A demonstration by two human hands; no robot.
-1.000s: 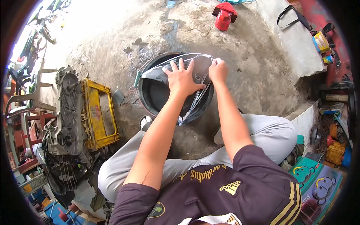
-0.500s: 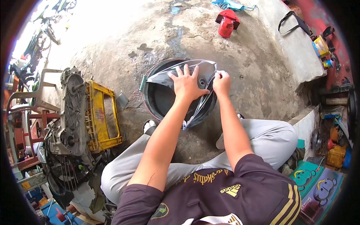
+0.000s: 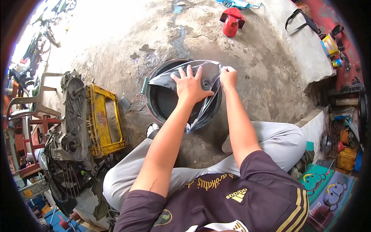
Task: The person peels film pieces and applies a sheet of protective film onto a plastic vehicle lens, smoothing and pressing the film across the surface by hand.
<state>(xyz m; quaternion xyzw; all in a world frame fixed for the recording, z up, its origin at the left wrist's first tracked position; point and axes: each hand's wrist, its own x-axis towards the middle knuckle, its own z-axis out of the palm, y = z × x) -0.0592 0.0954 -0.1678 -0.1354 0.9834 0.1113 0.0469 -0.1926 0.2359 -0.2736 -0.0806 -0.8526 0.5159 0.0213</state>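
Observation:
A black basin [image 3: 148,98] with a green handle [image 3: 144,86] sits on the floor between my feet. Across it lies a glossy grey, roughly triangular panel [image 3: 160,80] with a pale, shiny edge and a round fitting or hole [image 3: 206,83]; its exact kind is unclear. My left hand [image 3: 190,86] rests on the panel's face, fingers spread wide. At the panel's upper right corner, my right hand [image 3: 228,77] is closed, thumb and fingers pinching the edge.
To the left stand a yellow plastic crate [image 3: 104,120] and a grey metal engine casing [image 3: 73,116]. A red part [image 3: 232,25] lies ahead on the concrete floor [image 3: 266,81]. At right are a concrete ledge [image 3: 309,52] and printed boxes [image 3: 315,179].
Both hands keep their hold on the panel. The whole view has shifted slightly, with the basin and hands now a little further left and up.

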